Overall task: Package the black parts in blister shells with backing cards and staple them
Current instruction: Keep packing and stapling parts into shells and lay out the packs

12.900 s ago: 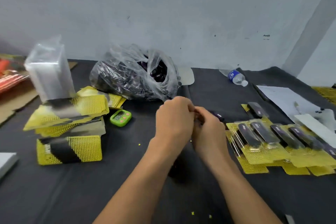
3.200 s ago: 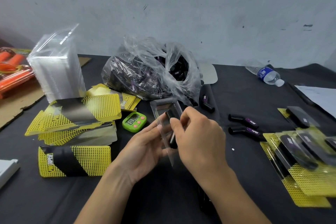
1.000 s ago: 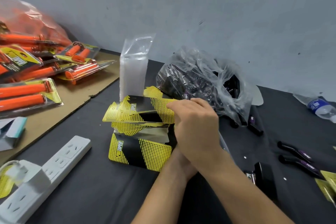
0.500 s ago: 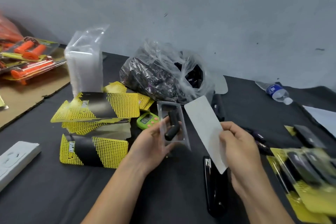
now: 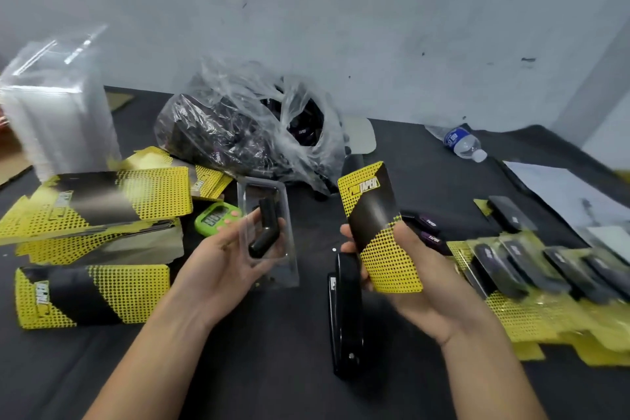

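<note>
Dark tabletop (image 5: 255, 368); left grip (image 5: 221, 269) clasps blister shell (image 5: 250, 196), right grip (image 5: 419, 283) seemingly pinches backing card (image 5: 375, 215), edges apart.

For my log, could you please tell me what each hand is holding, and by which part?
Left hand holds the blister shell, black part inside, by its lower half; right hand grips the backing card by its lower end.

Soft, even light, fairly bright; faint shadows. Glare streaks on the crumpled clear plastic bag of black parts (image 5: 252, 126). Left of it the tall clear-wrapped stack of blister shells (image 5: 58, 112) is blurred; far right, yellow-and-black finished packs (image 5: 545, 269) smear. Wide-angle bending at edges.
</note>
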A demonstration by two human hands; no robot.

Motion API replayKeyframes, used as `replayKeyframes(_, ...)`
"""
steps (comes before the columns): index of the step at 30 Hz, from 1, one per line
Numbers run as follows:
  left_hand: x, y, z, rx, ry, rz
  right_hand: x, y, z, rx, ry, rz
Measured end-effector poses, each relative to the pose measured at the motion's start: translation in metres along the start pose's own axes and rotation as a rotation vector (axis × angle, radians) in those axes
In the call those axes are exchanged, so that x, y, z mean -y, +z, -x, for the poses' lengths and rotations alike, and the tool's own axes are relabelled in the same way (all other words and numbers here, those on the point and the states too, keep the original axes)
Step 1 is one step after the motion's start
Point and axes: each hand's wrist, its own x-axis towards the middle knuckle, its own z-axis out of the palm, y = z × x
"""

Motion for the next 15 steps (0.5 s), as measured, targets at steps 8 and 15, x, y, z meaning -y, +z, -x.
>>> replayKeyframes(8,0.001,0.008,0.003,0.009,0.007,-0.052,-0.012,-0.022,-0.008,0.155,0.098,-0.247)
replayKeyframes(15,0.002,0.009,0.005,-0.005,0.016,-0.072,-0.014,-0.023,-0.011,0.159,0.061,-0.246)
